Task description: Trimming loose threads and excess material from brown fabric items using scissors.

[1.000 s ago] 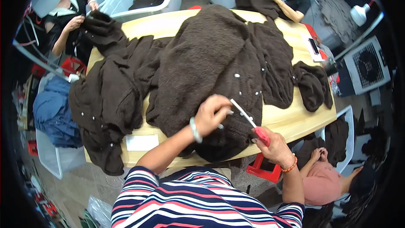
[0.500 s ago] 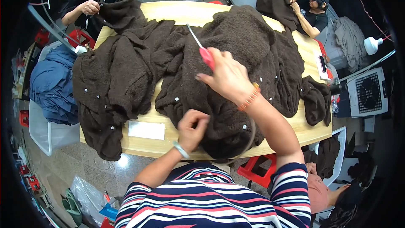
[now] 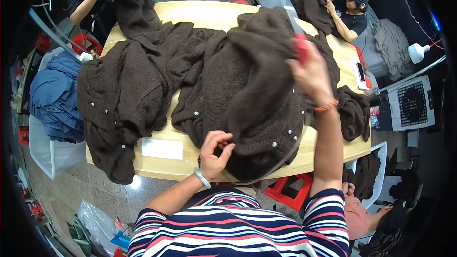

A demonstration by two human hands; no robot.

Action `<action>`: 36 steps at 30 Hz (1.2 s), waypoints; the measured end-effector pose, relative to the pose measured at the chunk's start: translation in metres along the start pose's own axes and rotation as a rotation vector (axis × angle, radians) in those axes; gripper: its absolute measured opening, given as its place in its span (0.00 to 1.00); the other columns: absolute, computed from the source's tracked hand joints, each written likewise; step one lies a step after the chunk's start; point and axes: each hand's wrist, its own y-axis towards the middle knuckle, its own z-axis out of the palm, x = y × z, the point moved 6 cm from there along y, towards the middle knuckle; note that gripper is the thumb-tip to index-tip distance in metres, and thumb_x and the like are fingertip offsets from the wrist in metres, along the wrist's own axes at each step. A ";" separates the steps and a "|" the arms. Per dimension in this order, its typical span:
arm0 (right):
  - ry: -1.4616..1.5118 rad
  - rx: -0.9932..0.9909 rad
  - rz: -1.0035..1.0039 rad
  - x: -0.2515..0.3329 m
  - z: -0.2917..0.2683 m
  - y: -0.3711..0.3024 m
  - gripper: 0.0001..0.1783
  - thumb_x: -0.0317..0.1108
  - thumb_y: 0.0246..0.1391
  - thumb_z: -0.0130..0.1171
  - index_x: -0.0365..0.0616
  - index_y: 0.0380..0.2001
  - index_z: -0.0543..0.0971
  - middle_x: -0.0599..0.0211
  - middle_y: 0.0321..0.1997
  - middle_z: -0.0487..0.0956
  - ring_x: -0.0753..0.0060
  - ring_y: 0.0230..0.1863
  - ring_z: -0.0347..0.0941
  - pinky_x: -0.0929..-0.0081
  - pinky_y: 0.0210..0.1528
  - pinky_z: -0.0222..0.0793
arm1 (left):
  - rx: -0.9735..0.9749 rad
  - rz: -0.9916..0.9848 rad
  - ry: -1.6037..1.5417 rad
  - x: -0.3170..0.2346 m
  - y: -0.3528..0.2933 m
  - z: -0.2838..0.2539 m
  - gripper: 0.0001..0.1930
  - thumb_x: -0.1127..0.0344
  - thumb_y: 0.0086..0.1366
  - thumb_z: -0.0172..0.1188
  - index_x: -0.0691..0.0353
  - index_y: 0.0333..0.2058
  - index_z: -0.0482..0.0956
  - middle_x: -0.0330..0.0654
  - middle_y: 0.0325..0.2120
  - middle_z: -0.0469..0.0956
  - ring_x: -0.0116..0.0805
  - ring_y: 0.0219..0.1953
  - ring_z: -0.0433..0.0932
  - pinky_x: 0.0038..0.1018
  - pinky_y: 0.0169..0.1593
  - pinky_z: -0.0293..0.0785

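Note:
A dark brown knit cardigan [image 3: 219, 71] with shiny pale buttons lies heaped in front of me, and a fold of it [image 3: 266, 81] rises blurred in the middle. My right hand [image 3: 312, 69] is closed round red-handled scissors [image 3: 301, 47] above the heap's right side. Their blade is smeared by motion and points away from me. My left hand [image 3: 216, 154] is curled at the cardigan's near left edge, thumb and forefinger almost meeting. What it pinches, if anything, is too small to make out.
More brown knitwear [image 3: 119, 81] covers the left of the wooden table [image 3: 200, 12]; a white card [image 3: 162, 149] lies near its front edge. Two people handle brown garments at the far corners. A bin of blue cloth [image 3: 57, 95] stands left, a red stool [image 3: 288, 191] below the table's front.
My right hand has swung right with the scissors, and a brown fold has lifted beneath it. My left hand stays nearly in place. At the far left a person has raised a garment.

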 end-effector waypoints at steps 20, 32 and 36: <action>-0.136 -0.150 0.054 -0.088 -0.087 -0.081 0.36 0.48 0.45 0.71 0.47 0.55 0.71 0.55 0.51 0.76 0.50 0.48 0.76 0.59 0.48 0.74 | 0.555 0.383 0.780 -0.030 0.070 0.205 0.34 0.55 0.46 0.73 0.58 0.52 0.72 0.54 0.50 0.68 0.53 0.49 0.70 0.40 0.53 0.66; -0.477 -0.087 -0.015 -0.054 0.089 0.088 0.11 0.32 0.53 0.53 0.39 0.39 0.74 0.52 0.35 0.81 0.58 0.35 0.82 0.65 0.37 0.78 | 0.234 -0.532 -0.707 0.061 0.067 0.213 0.20 0.75 0.63 0.56 0.60 0.54 0.68 0.36 0.44 0.75 0.26 0.47 0.73 0.26 0.55 0.67; -0.120 0.094 0.205 -0.072 0.045 0.111 0.20 0.34 0.48 0.56 0.41 0.45 0.73 0.44 0.44 0.80 0.45 0.49 0.77 0.53 0.53 0.71 | -0.016 -0.724 -0.871 0.054 0.107 0.202 0.24 0.74 0.61 0.62 0.60 0.55 0.67 0.33 0.39 0.74 0.22 0.39 0.72 0.21 0.45 0.69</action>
